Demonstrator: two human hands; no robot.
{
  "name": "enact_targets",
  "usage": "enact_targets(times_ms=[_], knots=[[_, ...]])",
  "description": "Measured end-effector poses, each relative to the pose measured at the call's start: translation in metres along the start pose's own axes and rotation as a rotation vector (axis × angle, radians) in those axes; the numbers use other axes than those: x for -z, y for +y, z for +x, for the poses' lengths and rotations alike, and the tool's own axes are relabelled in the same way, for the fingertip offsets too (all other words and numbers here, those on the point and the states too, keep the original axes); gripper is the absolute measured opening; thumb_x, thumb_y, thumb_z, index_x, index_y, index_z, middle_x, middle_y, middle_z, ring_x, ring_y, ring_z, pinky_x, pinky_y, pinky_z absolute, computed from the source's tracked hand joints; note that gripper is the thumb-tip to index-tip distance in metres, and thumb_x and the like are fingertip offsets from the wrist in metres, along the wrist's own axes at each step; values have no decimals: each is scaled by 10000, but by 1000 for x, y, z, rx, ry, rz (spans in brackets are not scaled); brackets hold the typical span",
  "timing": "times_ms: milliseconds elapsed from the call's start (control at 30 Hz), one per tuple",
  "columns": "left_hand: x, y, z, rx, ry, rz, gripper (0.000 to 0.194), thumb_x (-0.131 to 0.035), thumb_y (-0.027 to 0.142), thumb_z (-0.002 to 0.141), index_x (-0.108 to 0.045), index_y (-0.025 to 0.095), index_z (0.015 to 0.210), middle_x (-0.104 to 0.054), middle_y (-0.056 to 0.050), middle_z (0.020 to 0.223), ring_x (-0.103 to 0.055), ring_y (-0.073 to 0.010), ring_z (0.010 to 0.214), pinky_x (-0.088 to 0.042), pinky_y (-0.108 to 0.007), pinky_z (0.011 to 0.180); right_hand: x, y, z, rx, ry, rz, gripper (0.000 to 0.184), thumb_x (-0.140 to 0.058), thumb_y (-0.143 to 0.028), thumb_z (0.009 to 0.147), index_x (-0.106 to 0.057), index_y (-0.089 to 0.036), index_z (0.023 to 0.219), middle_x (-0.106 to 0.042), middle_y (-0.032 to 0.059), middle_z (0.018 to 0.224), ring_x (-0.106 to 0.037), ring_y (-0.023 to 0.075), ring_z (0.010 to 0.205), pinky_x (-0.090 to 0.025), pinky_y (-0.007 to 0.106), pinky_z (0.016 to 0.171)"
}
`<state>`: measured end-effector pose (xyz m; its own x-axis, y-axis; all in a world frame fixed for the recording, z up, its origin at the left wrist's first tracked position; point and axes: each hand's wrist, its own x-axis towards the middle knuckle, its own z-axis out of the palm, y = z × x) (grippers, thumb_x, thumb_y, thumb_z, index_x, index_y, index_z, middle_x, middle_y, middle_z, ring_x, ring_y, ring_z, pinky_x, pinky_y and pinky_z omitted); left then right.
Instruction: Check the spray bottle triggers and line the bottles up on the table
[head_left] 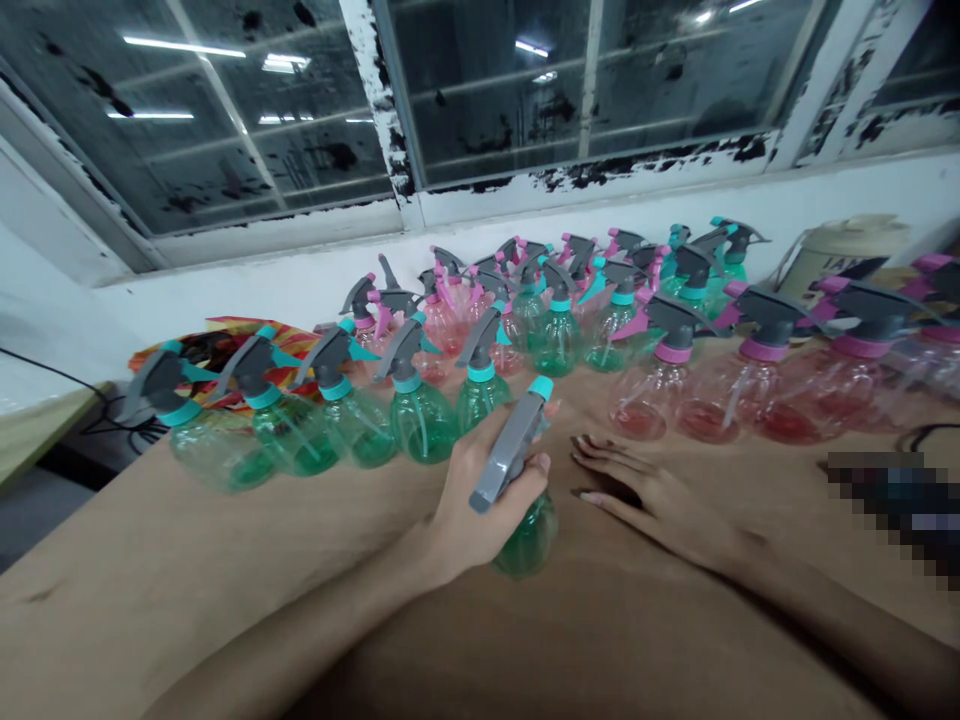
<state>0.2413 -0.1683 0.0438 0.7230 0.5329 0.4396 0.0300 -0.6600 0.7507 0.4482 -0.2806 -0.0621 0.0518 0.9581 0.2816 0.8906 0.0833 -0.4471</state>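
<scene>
My left hand (pixel 480 490) is wrapped round the neck of a green spray bottle (pixel 527 540) with a grey and teal trigger head. Part of that bottle is hidden behind my fingers. To its right, my right hand (pixel 645 490) lies on the wooden table (pixel 360 610) with fingers stretched out and nothing in them. Just beyond my left hand stands a row of green spray bottles (pixel 424 420) with teal collars. Past my right hand, a row of pink spray bottles (pixel 716 405) with pink collars leads off to the right.
More green and pink bottles (pixel 557 335) crowd the back near the wall. A beige jug (pixel 847 245) stands at the back right. A colourful crumpled wrapper (pixel 217 350) lies behind the left row. A pixelated dark object (pixel 900 510) sits at the right. Windows (pixel 600 90) rise behind.
</scene>
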Motion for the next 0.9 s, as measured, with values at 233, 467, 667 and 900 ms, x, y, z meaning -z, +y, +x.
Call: enact_targets(times_ms=[233,467,667,900], knots=[[3,1,2,-21,-12,2,168,-535,248,843,-589,212,997,-661,-59,957,-654,-193,818,-546,-338,728,0,0,0,-13,-12,-16,569,-465,-534,913,-481,-208,1380,-473,43,1447,-361,241,1376,-323,466,1146],[3,4,3,-27,26,-18,44,-536,251,847,-560,218,865,-647,-28,833,-655,-174,741,-535,-334,719,-1,1,-1,0,-32,-39,583,-443,-541,922,-453,-205,1397,-452,33,1462,-350,231,1383,-316,465,1150],[2,0,3,-36,1,22,250,-528,264,847,-589,202,1081,-652,-72,934,-637,-197,804,-552,-370,760,-1,1,-1,-13,-20,-22,581,-455,-544,915,-469,-206,1387,-463,41,1454,-359,235,1378,-321,470,1146],[0,-1,1,-36,23,41,324,-521,251,839,-584,195,1152,-661,-76,942,-623,-187,761,-554,-380,770,-2,3,-1,2,-3,-18,571,-485,-525,907,-467,-220,1389,-469,37,1450,-363,234,1375,-327,472,1143]])
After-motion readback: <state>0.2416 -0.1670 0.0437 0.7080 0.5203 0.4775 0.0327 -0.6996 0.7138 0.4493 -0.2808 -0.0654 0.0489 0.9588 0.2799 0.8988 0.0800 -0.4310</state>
